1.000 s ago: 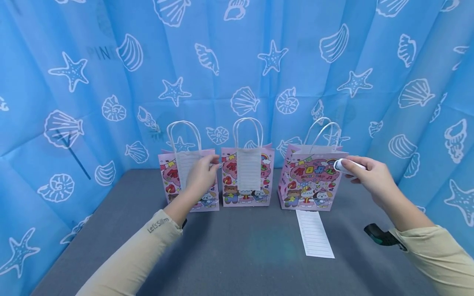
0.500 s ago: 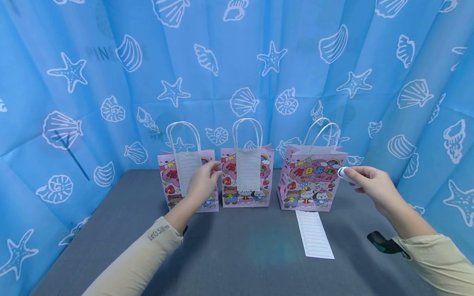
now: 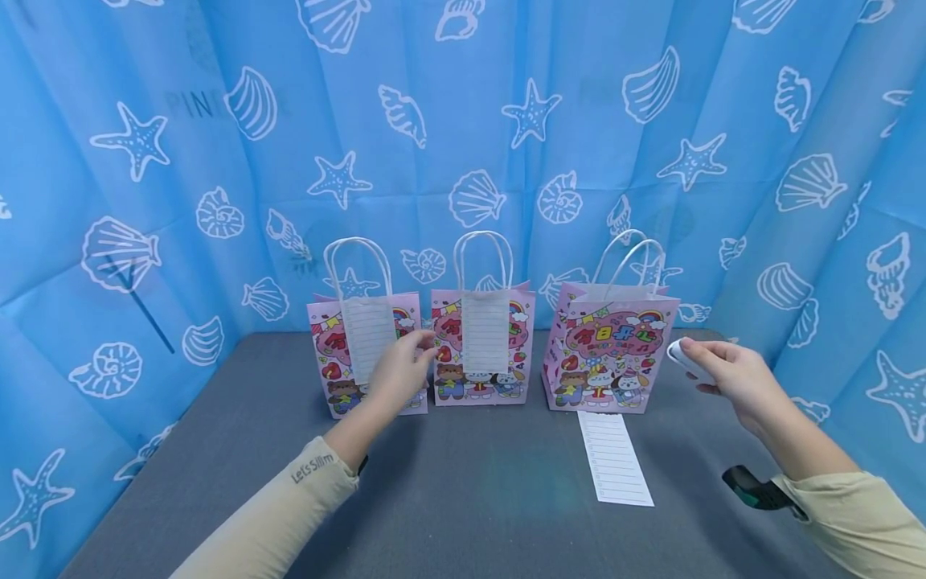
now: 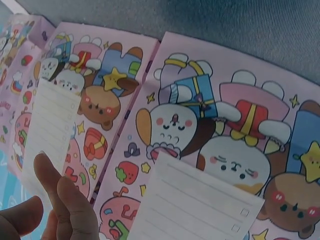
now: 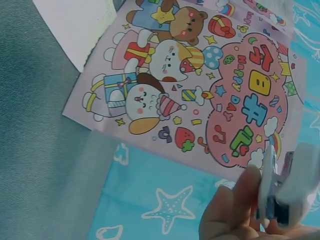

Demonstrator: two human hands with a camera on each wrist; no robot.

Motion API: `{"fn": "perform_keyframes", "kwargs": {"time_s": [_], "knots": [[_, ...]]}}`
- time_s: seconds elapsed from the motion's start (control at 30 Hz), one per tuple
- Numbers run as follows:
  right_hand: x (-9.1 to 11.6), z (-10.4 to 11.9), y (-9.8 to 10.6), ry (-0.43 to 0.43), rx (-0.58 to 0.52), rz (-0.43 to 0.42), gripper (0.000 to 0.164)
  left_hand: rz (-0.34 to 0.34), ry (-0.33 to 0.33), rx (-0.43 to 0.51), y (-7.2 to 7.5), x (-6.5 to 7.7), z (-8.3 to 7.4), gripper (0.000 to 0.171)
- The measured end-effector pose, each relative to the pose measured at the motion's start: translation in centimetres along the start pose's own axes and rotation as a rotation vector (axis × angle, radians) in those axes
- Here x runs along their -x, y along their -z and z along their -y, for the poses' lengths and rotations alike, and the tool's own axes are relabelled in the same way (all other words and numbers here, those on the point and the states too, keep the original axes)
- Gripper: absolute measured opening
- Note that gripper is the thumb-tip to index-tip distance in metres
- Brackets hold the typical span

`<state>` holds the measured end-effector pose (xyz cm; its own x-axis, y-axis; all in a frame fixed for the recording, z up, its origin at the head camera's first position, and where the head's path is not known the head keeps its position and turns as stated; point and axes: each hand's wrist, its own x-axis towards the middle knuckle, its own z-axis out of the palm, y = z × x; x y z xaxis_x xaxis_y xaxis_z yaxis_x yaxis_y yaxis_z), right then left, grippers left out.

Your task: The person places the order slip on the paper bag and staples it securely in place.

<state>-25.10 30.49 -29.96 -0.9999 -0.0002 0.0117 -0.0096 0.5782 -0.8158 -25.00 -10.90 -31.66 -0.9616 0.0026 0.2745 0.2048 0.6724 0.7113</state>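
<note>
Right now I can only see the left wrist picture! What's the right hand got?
Observer: The right hand holds a white tool that looks like a small stapler.
Operator: Ooh! Is anything lying down flat?
Observer: Yes, a lined paper slip lies on the gray table, in front of the rightmost bag in the head view.
Operator: And what's on top of that bag?
Observer: Two white handles loop up above it.
</note>
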Motion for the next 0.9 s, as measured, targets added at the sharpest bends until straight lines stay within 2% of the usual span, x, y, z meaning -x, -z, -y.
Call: {"fn": "perform_keyframes", "kwargs": {"time_s": [0.13, 0.33, 0.53, 0.9], "knots": [[0.0, -0.6, 0.2, -0.026, -0.005, 0.015, 0.078, 0.007, 0.005, -0.002, -0.4, 0.2, 0.3, 0.031], [0.1, -1.3, 0.5, -0.113, -0.047, 0.048, 0.082, 0.021, 0.022, 0.024, -1.0, 0.4, 0.5, 0.031], [0.0, -2.1, 0.6, -0.138, -0.061, 0.073, 0.083, 0.041, -0.016, 0.008, -1.4, 0.8, 0.6, 0.030], [-0.2, -3.8, 0.6, -0.199, -0.071, 0.152, 0.082, 0.084, -0.032, -0.043, -2.5, 1.6, 1.5, 0.030]]}}
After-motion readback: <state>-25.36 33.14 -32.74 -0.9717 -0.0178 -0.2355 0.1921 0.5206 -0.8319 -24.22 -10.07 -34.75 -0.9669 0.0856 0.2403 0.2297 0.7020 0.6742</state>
